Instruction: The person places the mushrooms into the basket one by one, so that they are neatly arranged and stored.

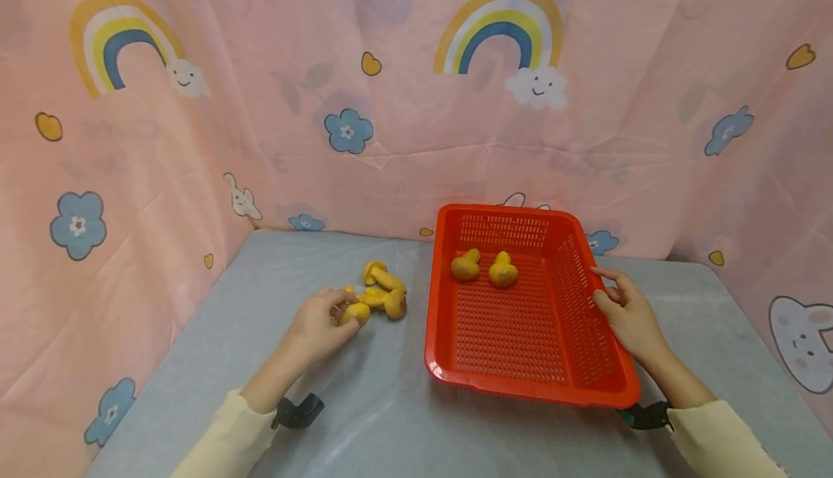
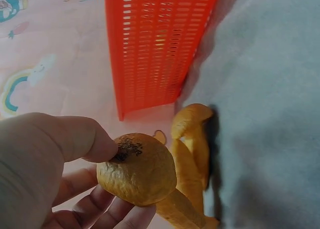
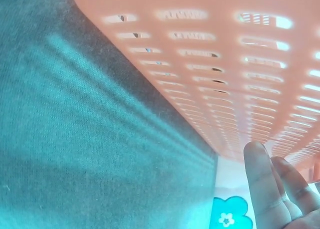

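Note:
My left hand (image 1: 320, 325) pinches a yellow-brown mushroom (image 1: 356, 314) between thumb and fingers. In the left wrist view, the thumb lies on a dark patch of that mushroom's rounded cap (image 2: 142, 176). More yellow mushrooms (image 1: 388, 280) lie in a cluster beside it on the table, partly overlapping. A red plastic basket (image 1: 530, 390) with slotted walls stands to the right. Two mushrooms, one on the left (image 1: 466, 266) and one on the right (image 1: 502, 271), lie inside near its far end. My right hand (image 1: 628, 313) holds the basket's right rim, with several fingers (image 3: 262, 184) along the outer wall.
A grey cloth (image 1: 364, 420) covers the table. Behind and at the sides hangs a pink curtain (image 1: 403, 102) printed with rainbows, flowers and rabbits. Dark wrist mounts show at the left cuff (image 1: 299, 411) and the right cuff (image 1: 647, 416).

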A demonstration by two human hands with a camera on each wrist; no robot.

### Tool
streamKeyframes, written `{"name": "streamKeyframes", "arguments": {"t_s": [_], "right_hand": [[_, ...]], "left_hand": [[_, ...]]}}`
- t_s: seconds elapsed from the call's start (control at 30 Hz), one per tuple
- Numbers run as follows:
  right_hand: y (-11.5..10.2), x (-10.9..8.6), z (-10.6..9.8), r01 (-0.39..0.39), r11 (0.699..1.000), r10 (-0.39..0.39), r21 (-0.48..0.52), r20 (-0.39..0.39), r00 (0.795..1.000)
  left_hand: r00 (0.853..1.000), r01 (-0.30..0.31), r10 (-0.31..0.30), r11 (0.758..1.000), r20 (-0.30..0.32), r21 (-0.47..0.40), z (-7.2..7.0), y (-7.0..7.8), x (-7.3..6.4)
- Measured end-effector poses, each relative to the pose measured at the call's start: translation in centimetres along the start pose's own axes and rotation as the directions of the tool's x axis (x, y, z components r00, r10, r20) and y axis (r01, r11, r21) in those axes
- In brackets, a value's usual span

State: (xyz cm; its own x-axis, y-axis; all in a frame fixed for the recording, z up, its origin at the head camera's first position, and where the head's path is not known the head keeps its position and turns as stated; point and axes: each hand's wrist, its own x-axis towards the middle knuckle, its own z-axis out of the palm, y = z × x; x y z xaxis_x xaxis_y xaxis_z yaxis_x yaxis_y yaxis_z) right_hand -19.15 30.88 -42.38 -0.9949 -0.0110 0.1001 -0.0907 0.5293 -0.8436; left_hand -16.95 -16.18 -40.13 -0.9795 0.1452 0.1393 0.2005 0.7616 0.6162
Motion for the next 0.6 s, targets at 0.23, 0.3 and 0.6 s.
{"name": "streamKeyframes", "arguments": {"t_s": [0.23,0.3,0.6], "right_hand": [[0.1,0.1,0.0,0.009,1.000,-0.009,0.008,0.005,1.000],[0.1,0.1,0.0,0.009,1.000,-0.009,0.009,0.006,1.000],[0.1,0.0,0.0,0.006,1.000,-0.006,0.013,0.015,1.000]], "left_hand": [[0.998,-0.040,0.039,0.999,-0.039,-0.008,-0.7,1.0,-0.1],[0.997,-0.054,0.053,0.998,-0.049,-0.014,-0.9,1.4,0.0],[0.994,-0.097,0.095,0.995,-0.056,-0.038,-1.5,2.9,0.4]]}}
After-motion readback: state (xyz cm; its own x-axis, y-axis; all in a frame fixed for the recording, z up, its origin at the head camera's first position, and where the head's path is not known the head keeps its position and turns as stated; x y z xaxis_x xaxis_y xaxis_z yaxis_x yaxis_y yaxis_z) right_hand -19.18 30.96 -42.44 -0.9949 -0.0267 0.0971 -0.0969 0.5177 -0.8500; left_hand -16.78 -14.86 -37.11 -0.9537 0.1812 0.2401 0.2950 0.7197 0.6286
